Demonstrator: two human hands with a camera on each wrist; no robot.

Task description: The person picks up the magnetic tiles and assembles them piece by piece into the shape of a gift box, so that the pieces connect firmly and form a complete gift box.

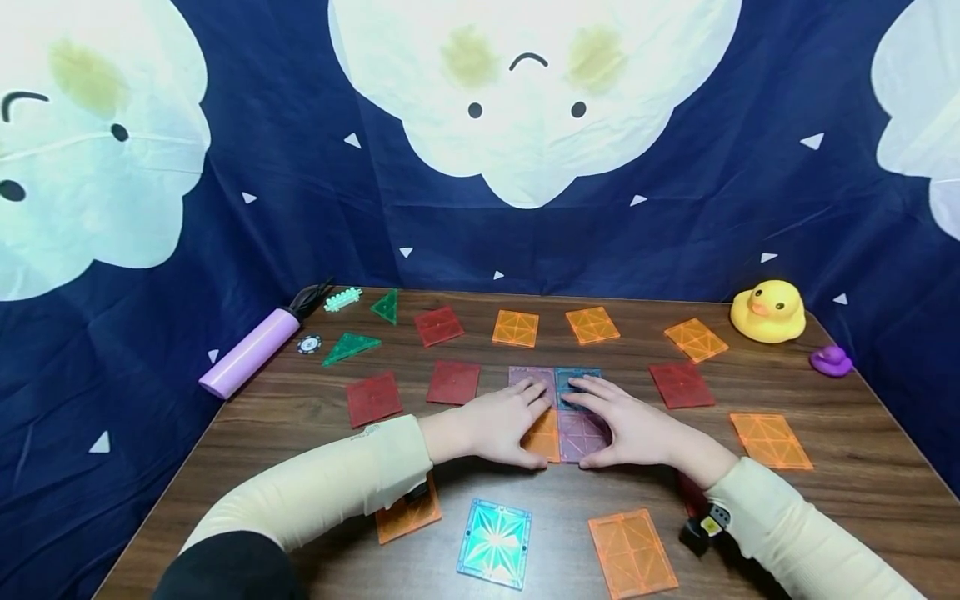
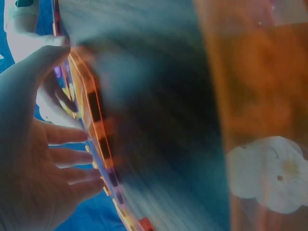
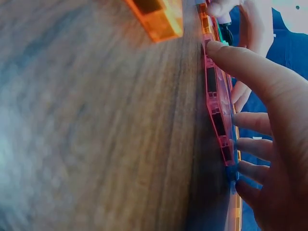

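Observation:
Four-part square of translucent magnetic tiles lies flat at the table's middle: a purple tile [image 1: 525, 375] and a blue tile [image 1: 585, 372] behind, an orange tile [image 1: 546, 439] and another purple tile [image 1: 579, 437] in front. My left hand [image 1: 498, 423] rests along the left side, its fingers spread over the rear purple tile and its thumb by the orange tile's near edge. From the right, my right hand [image 1: 641, 425] spreads its fingers over the blue tile, with the thumb at the front purple tile's near edge. Both wrist views show these fingers lightly bent against the tiles.
Loose orange tiles [image 1: 633, 552] and red tiles [image 1: 681, 385] lie around the square. A shiny light-blue tile [image 1: 495, 542] is in front. Green triangles [image 1: 351, 347], a lilac cylinder [image 1: 251, 352] and a poker chip [image 1: 309, 343] lie left; a yellow duck [image 1: 768, 312] and purple duck [image 1: 831, 361] stand right.

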